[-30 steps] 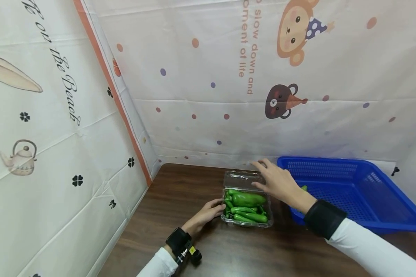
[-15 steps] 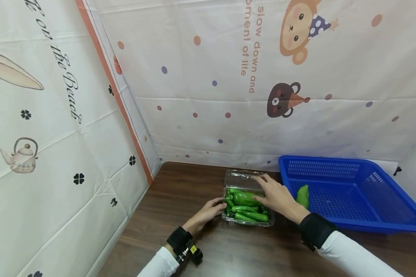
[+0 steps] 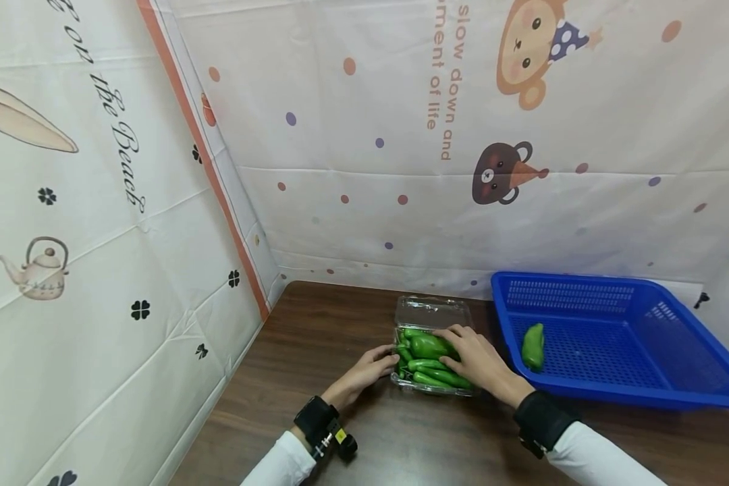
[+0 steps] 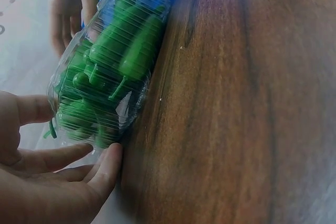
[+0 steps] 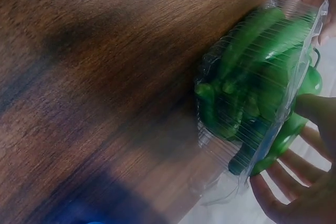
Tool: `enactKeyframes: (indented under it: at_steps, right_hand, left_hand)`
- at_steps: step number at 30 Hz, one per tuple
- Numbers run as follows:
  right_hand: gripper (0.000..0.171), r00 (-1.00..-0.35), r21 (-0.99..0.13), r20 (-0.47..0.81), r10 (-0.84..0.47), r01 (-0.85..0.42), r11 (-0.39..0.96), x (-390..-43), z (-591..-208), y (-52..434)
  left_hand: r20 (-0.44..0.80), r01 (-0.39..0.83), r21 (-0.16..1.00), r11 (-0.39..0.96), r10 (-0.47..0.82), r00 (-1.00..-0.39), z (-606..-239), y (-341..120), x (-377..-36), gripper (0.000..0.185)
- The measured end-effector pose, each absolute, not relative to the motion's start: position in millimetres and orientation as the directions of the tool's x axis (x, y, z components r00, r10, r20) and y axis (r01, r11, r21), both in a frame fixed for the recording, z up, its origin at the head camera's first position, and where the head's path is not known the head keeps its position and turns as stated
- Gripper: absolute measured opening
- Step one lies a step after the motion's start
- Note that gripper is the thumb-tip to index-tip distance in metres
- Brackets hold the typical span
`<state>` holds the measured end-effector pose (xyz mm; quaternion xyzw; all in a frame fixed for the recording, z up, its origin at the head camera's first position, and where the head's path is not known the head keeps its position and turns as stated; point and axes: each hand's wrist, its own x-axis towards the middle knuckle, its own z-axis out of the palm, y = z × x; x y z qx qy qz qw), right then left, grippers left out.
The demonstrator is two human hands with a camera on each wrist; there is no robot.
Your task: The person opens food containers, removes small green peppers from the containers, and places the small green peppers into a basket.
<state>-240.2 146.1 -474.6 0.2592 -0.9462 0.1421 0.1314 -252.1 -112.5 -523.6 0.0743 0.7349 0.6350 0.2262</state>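
A clear plastic clamshell box [image 3: 433, 389] stands on the brown table, full of green peppers, its lid [image 3: 428, 312] folded open behind. My left hand [image 3: 370, 368] rests straight fingers against the box's left side; the left wrist view shows these fingers [image 4: 105, 166] at the wall of the box [image 4: 105, 66]. My right hand [image 3: 476, 361] reaches into the box from the right and closes on a large green pepper [image 3: 426, 346]. In the right wrist view that pepper [image 5: 273, 150] sits between thumb and fingers [image 5: 283, 187] at the rim of the box [image 5: 241, 77].
A blue mesh basket [image 3: 583, 280] stands to the right of the box with one green pepper [image 3: 532, 345] lying in it. Printed cloth walls close the back and left. Bare table [image 3: 316, 337] lies left of the box and in front of it.
My right hand has come down and back from above the lid onto the peppers in the box. The pepper in the basket is now in plain view. My left hand has stayed put.
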Motion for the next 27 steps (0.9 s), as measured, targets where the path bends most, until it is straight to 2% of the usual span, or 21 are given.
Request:
enactKeyframes:
  at_steps: [5, 15, 27]
  right_hand:
    - [0.05, -0.828, -0.169, 0.306, -0.471, -0.534, 0.829, -241.6, -474.6, 146.4]
    - [0.05, -0.82, -0.165, 0.339, -0.461, -0.534, 0.829, -242.0, -474.7, 143.5]
    - [0.047, -0.844, -0.253, 0.375, -0.383, -0.491, 0.834, -244.5, -463.1, 139.2]
  left_hand:
    - [-0.242, -0.182, 0.966, 0.184, 0.394, -0.887, -522.8, -111.6, -252.4, 0.067]
    - [-0.249, -0.186, 0.964, 0.189, 0.402, -0.881, -522.4, -113.6, -250.9, 0.064]
    - [-0.249, -0.182, 0.964, 0.196, 0.409, -0.878, -521.6, -114.4, -250.8, 0.064]
